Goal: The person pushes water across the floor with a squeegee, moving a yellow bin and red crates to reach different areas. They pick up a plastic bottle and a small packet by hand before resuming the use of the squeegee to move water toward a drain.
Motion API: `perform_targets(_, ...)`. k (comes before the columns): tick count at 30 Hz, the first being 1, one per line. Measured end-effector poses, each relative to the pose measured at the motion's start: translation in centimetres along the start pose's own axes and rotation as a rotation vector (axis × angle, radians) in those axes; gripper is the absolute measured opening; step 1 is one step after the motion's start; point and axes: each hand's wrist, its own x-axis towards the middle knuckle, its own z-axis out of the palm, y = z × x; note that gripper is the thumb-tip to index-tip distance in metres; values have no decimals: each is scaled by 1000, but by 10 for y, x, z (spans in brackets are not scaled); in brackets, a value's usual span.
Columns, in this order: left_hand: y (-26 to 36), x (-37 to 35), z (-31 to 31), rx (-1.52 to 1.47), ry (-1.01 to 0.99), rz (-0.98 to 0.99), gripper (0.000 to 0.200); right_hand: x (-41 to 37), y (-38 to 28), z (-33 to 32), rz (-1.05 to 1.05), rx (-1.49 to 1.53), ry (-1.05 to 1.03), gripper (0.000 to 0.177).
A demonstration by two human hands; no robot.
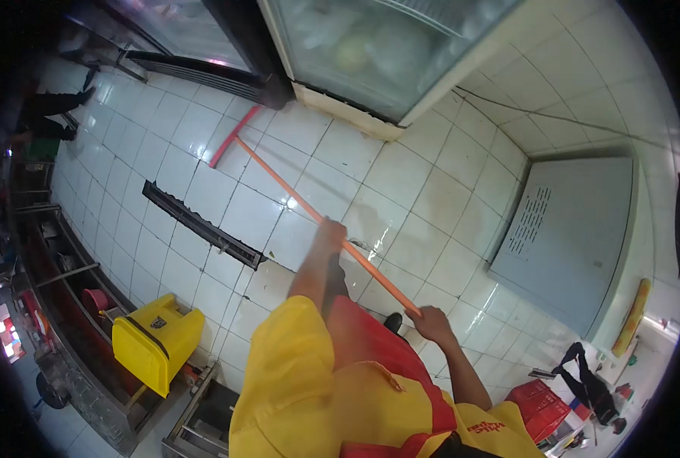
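Observation:
A floor squeegee lies across the middle of the view, with its long orange handle slanting up and left from my body. Its red blade rests on the white tiles near the foot of the refrigerators. My left hand is wrapped round the handle partway along. My right hand grips the handle's near end, lower right. Left of the handle, a long dark drain channel is set into the floor. My yellow and red clothing fills the bottom of the view.
Glass-door refrigerators stand ahead. A grey metal cabinet is on the right, near a red crate and a person. A yellow bin stands left by metal counters. Another person's legs show far left.

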Motion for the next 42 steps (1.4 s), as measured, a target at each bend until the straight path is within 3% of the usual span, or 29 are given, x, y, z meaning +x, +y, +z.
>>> perform_targets(4,154,-19,10,-8,-139,118,14,-75,138,34,88,-26,66,56)
perform_targets(7,278,-31,51,-64,-107,244,13,-141,253,63,102,-82,51,51)
perform_targets(11,441,-72,61,-158,-192,473,12,-265,366,100,290,68,76,48)
perform_targets(13,508,-97,78,-196,-204,560,12,-327,400,119,439,164,79,47)
perform_targets(15,564,-123,69,-218,-218,670,12,-382,430,136,465,-5,178,44)
perform_targets(17,611,-143,55,-253,-239,781,13,-439,417,124,562,58,402,44)
perform_targets(20,657,-152,53,-292,-206,860,14,-488,424,120,483,157,548,40)
perform_targets(23,644,-147,44,-323,-143,866,16,-482,432,118,659,154,607,38)
perform_targets(25,609,-144,21,-317,-176,802,14,-459,450,125,457,46,589,37)
perform_targets(28,507,-119,0,-238,-166,651,10,-390,345,59,360,225,397,36)
perform_targets(29,466,-104,16,-230,-104,546,12,-358,328,55,325,302,362,37)
perform_targets(31,381,-82,3,-191,-94,520,18,-283,305,59,93,125,348,32)
perform_targets(32,335,-67,12,-107,16,464,19,-253,275,42,114,282,201,30)
perform_targets(33,299,-55,-3,-36,-137,384,16,-221,248,32,-32,59,298,30)
perform_targets(34,257,-42,0,-22,-118,312,12,-195,218,22,-115,17,392,30)
perform_targets(35,216,-32,13,33,72,206,10,-164,195,17,-108,-31,420,31)
perform_targets(38,123,-2,15,99,115,13,8,-85,132,4,-225,53,424,27)
perform_targets(39,106,7,16,119,87,-73,8,-68,117,4,-233,92,410,26)
perform_targets(42,85,27,26,307,138,-55,7,-41,109,9,-261,155,437,22)
